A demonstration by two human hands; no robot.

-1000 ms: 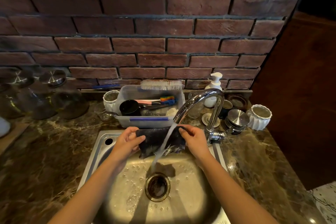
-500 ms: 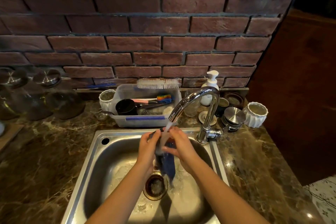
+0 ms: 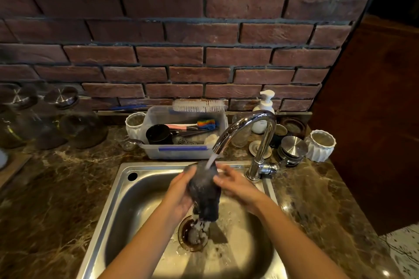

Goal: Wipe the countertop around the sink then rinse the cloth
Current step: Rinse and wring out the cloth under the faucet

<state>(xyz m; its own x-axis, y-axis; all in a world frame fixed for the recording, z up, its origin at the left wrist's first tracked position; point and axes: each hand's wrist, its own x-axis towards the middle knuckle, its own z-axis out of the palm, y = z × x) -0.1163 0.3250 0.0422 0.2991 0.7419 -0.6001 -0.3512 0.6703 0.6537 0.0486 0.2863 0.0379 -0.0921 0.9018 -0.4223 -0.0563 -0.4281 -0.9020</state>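
Observation:
A dark wet cloth (image 3: 205, 190) hangs bunched under the water running from the chrome tap (image 3: 251, 133), above the steel sink (image 3: 127, 201). My left hand (image 3: 181, 192) presses its left side and my right hand (image 3: 235, 184) its right side, so both hold it between them. Water drips off its lower end onto the drain (image 3: 192, 234). The brown marble countertop (image 3: 56, 199) lies on both sides of the sink.
Behind the sink stand a clear plastic tub (image 3: 183, 136) of brushes and tools, a soap pump bottle (image 3: 264, 108), white ribbed cups (image 3: 320, 145), steel lids (image 3: 293, 146) and dark glass jars (image 3: 74, 120) on the left. A brick wall backs the counter.
The cloth was spread wide between my hands, then gathered into a hanging bunch. Both hands have closed in around it and it sits higher under the stream.

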